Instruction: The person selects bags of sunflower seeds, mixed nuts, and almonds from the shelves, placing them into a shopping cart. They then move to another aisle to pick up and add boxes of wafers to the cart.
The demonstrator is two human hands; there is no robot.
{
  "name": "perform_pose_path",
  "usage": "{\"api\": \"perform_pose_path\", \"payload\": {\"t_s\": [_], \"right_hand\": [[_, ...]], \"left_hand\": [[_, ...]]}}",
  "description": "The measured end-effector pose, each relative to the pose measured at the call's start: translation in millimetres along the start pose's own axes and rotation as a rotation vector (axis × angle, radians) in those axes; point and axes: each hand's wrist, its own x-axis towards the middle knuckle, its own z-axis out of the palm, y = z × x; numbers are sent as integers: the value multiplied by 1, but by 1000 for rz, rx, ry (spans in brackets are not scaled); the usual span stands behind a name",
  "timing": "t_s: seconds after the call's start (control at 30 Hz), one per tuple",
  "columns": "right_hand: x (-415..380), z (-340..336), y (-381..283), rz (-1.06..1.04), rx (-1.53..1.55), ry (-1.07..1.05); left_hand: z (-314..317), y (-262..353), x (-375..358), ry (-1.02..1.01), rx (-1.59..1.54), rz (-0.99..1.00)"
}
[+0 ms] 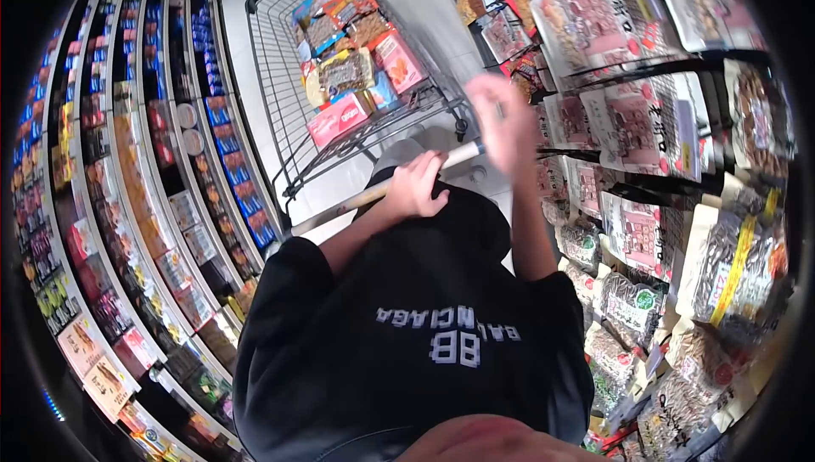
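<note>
Cart [276, 80], top centre of frame, handle [461, 154] slanting across mid-frame. Left hand [416, 184] lies over the handle, fingers close together and bent across it, thumb apart; likely placed so to steady the cart one-handed. Right hand [503, 122] is raised just beyond the handle's right end, near the right-hand shelves (badly blurred; cannot tell whether its fingers are spread or pinching anything). Packs sit heaped in the cart: a pink box [338, 120] at the near end, a nut bag [346, 71] behind it, a red box [399, 61] along the right side. Bags [632, 131] fill the right of frame, fronts outward, presumably for easy reading. Blue packs [231, 135] line a shelf, left of frame.
</note>
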Motion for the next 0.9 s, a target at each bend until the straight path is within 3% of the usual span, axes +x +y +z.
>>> {"api": "perform_pose_path", "payload": {"t_s": [0.07, 0.17, 0.2, 0.33, 0.37, 0.4, 0.43, 0.47, 0.5, 0.53, 0.57, 0.6, 0.63, 0.7, 0.73, 0.8, 0.87, 0.9], "right_hand": [[-33, 44, 41, 157, -143, -140], [-59, 79, 80, 72, -510, -170], [-57, 85, 83, 6, -678, -145], [-39, 103, 70, 87, -862, -102], [-36, 108, 71, 112, -865, -95], [-34, 111, 75, 135, -869, -87], [-34, 112, 80, 162, -878, -72], [-35, 114, 87, 113, -911, -48], [-31, 117, 80, 135, -948, -49], [-27, 118, 76, 112, -980, -60], [-28, 116, 80, 68, -979, -85], [-27, 117, 84, 82, -970, -71], [-24, 118, 81, 118, -958, -89], [-17, 123, 81, 109, -945, -36], [-12, 125, 79, 110, -941, -5], [-4, 129, 77, 111, -933, -6], [4, 131, 75, 102, -929, 6], [8, 134, 75, 97, -921, 15]], "left_hand": [[-9, -11, 5, -50, -136, 9], [-35, -37, 20, -84, -463, 101], [-59, -44, 29, -43, -428, 174], [-126, -133, 67, 299, -829, -403], [-122, -189, 79, 456, -819, -485], [-99, -271, 89, 668, -773, -385], [-92, -324, 95, 735, -913, -741], [-73, -415, 83, 532, -992, -850], [-59, -461, 77, 554, -958, -902], [-9, -577, 62, 393, -679, -738], [20, -655, 56, 296, -394, -565], [-4, -616, 53, 254, 23, -658], [14, -645, 50, 348, -215, -742], [0, -626, 58, 159, 393, -888], [23, -644, 61, 650, 3, -1018], [1, -610, 73, 540, -168, -963], [-16, -596, 73, 562, 217, -1098], [-36, -575, 77, 513, 103, -1107]]}}
